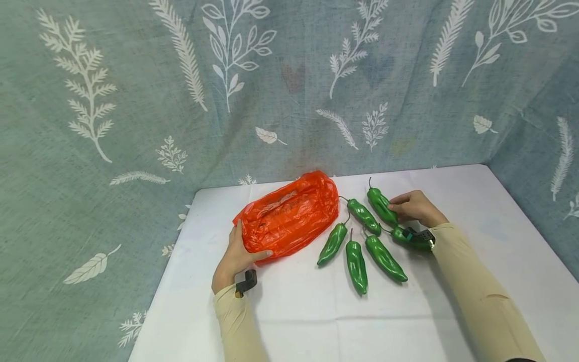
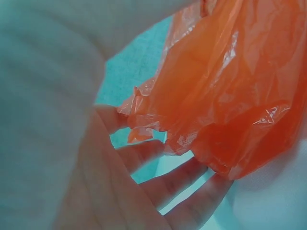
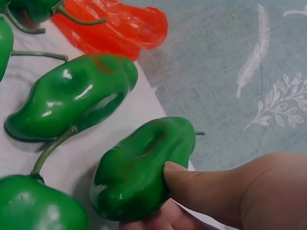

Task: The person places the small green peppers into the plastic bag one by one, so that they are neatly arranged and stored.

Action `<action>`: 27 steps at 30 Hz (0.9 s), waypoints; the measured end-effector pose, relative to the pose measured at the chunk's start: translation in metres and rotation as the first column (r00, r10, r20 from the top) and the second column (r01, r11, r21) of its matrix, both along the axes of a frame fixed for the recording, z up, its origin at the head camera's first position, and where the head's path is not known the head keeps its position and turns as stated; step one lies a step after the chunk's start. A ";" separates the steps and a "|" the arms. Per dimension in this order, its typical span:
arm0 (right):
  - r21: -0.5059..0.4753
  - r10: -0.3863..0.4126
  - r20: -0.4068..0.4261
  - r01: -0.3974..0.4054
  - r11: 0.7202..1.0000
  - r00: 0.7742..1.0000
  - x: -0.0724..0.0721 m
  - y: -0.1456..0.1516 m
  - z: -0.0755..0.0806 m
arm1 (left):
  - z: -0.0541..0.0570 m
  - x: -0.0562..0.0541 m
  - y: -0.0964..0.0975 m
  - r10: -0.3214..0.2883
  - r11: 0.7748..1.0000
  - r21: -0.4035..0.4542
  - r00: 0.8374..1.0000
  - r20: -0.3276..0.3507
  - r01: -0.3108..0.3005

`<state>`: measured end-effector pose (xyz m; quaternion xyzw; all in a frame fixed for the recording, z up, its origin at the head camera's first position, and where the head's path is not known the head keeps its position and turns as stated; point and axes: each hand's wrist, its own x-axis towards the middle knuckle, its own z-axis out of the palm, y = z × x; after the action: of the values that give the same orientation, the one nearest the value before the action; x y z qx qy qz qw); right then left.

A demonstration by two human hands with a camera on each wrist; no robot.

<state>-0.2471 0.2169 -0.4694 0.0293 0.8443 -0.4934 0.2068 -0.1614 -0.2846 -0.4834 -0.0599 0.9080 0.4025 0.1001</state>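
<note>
An orange-red plastic bag (image 1: pixel 289 216) lies with its mouth spread at the table's back left. At its left end is my left hand (image 1: pixel 234 259), fingers apart and fairly straight. In the left wrist view, those fingertips touch the bag's crumpled edge (image 2: pixel 180 139). On the right, my right hand (image 1: pixel 418 207) pinches a green pepper (image 1: pixel 381 203) between thumb and fingers. The right wrist view shows the thumb on the side of this glossy pepper (image 3: pixel 144 167), with the other fingers partly hidden beneath it.
Several more green peppers with thin stems lie between the bag and my right hand, among them one pepper (image 1: pixel 356 266) nearest the front. Another pepper (image 1: pixel 409 239) lies partly under my right wrist. A patterned grey-green cloth (image 1: pixel 294 125) hangs behind the white table (image 1: pixel 307 327).
</note>
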 end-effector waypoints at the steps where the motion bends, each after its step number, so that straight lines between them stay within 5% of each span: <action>1: -0.004 0.001 0.003 -0.001 1.000 1.000 0.000 0.000 0.001 | 0.000 0.000 0.000 0.002 1.000 -0.001 1.000 0.002 -0.002; 27: -0.143 0.045 -0.033 -0.049 0.988 0.998 0.006 -0.028 0.020 | 0.002 0.000 0.003 -0.005 1.000 0.017 1.000 -0.004 0.005</action>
<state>-0.2408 0.1891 -0.4493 -0.0129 0.8099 -0.5485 0.2074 -0.1616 -0.2815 -0.4818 -0.0560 0.9048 0.4101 0.1000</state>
